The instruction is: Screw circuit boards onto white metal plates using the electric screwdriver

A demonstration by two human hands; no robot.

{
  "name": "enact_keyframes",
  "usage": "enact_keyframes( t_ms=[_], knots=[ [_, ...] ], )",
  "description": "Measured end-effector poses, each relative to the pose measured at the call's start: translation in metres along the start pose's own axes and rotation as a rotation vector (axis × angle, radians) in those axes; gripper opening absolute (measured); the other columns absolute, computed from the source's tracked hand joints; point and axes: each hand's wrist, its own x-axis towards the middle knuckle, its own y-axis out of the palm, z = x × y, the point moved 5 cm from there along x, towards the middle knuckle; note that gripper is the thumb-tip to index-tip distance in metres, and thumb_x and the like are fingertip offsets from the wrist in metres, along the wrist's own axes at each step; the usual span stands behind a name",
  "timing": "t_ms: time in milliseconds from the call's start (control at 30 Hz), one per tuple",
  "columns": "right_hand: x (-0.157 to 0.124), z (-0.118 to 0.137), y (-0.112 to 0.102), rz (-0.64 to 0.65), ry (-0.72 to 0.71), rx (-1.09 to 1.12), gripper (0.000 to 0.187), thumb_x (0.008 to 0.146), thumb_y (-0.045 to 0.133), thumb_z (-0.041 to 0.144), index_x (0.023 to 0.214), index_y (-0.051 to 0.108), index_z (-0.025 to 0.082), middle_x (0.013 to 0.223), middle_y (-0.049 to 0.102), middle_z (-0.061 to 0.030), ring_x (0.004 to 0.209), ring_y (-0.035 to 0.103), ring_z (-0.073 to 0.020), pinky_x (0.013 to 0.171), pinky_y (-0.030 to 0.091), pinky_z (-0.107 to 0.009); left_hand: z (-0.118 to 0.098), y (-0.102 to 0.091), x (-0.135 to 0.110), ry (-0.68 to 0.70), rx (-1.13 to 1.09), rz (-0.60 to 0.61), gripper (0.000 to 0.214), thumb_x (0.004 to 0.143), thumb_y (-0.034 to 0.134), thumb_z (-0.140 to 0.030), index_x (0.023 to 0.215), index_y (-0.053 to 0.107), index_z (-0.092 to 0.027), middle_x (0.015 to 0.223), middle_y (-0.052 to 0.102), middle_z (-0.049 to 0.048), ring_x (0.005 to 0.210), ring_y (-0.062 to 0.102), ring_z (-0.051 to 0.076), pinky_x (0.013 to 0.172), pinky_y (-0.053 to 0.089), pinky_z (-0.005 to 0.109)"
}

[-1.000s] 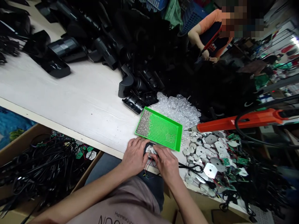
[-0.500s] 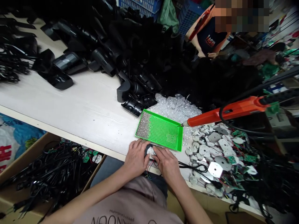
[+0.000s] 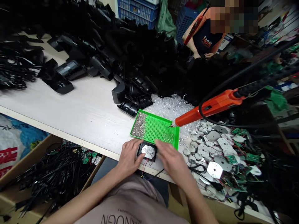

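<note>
A black square housing [image 3: 139, 152] lies at the table's front edge, with a white metal plate [image 3: 149, 151] seated in it. Thin red and dark wires [image 3: 144, 166] trail from the plate over the edge. My left hand [image 3: 129, 157] grips the housing's left side, fingers at the far corner and thumb at the near one. To the right, my right hand [image 3: 171, 158] is slightly blurred, off the plate, its fingers stretched and apart beside the housing. Just beyond both hands sits a green perforated tray [image 3: 155, 126] with small screws [image 3: 139, 126] heaped at its left end.
An orange electric screwdriver [image 3: 210, 104] hangs with its bit over the tray. Clear plastic parts [image 3: 171, 105] pile behind it; white plates and circuit boards [image 3: 215, 146] lie right. Black housings [image 3: 100, 67] crowd the back. A cable-filled box [image 3: 58, 171] stands below left. A co-worker [image 3: 205, 40] is opposite.
My right hand has come off the white plate and moved right, uncovering it. My left hand stays on the housing. The screwdriver and the whole view have shifted a little left.
</note>
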Motion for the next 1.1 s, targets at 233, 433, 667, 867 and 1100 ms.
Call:
enact_keyframes(
  t_ms=[233, 433, 667, 867, 1100],
  knots=[
    [0.035, -0.057, -0.076, -0.732, 0.418, 0.433, 0.096, 0.070, 0.078, 0.035, 0.149, 0.024, 0.029, 0.137, 0.050, -0.0113, 0.125, 0.052, -0.0265, 0.101, 0.047, -0.047, -0.012, -0.003, 0.017, 0.223, -0.063, 0.108, 0.048, 0.091, 0.053, -0.029, 0.138, 0.044, -0.025, 0.128, 0.058, 0.0098, 0.117, 0.051, 0.026, 0.098, 0.040, 0.044],
    [0.082, -0.071, -0.058, -0.718, 0.468, 0.657, 0.039, 0.077, 0.069, 0.037, 0.110, 0.058, 0.019, 0.079, 0.062, 0.0002, 0.061, 0.058, -0.0122, 0.059, 0.053, -0.028, -0.012, 0.013, 0.022, 0.239, 0.006, 0.082, 0.031, 0.096, 0.047, -0.034, 0.122, 0.058, -0.021, 0.116, 0.066, 0.0091, 0.108, 0.056, 0.024, 0.091, 0.043, 0.041],
    [0.037, -0.083, -0.078, -0.543, 0.448, 0.966, 0.058, 0.079, 0.067, 0.037, 0.130, 0.044, 0.022, 0.067, 0.056, 0.0052, 0.059, 0.057, -0.0137, 0.062, 0.051, -0.031, -0.030, 0.025, 0.016, 0.204, 0.026, -0.048, 0.023, 0.094, 0.051, -0.022, 0.115, 0.059, -0.019, 0.107, 0.068, 0.0073, 0.104, 0.056, 0.023, 0.086, 0.043, 0.037],
    [0.012, -0.098, -0.047, -0.676, 0.452, 1.128, 0.048, 0.080, 0.063, 0.051, 0.118, 0.050, 0.025, 0.056, 0.045, 0.0091, 0.044, 0.044, -0.0103, 0.049, 0.045, -0.027, -0.035, 0.031, 0.023, 0.193, 0.025, -0.028, 0.032, 0.094, 0.052, -0.026, 0.125, 0.054, -0.019, 0.110, 0.067, 0.0079, 0.106, 0.055, 0.024, 0.088, 0.043, 0.039],
    [0.018, -0.110, -0.005, -0.726, 0.363, 1.159, 0.070, 0.068, 0.058, 0.078, 0.114, 0.052, 0.026, 0.051, 0.040, 0.0103, 0.037, 0.038, -0.0099, 0.038, 0.038, -0.023, -0.031, 0.032, 0.024, 0.184, 0.000, -0.037, 0.024, 0.094, 0.053, -0.027, 0.116, 0.059, -0.021, 0.106, 0.068, 0.0067, 0.103, 0.056, 0.023, 0.088, 0.043, 0.038]
  ],
)
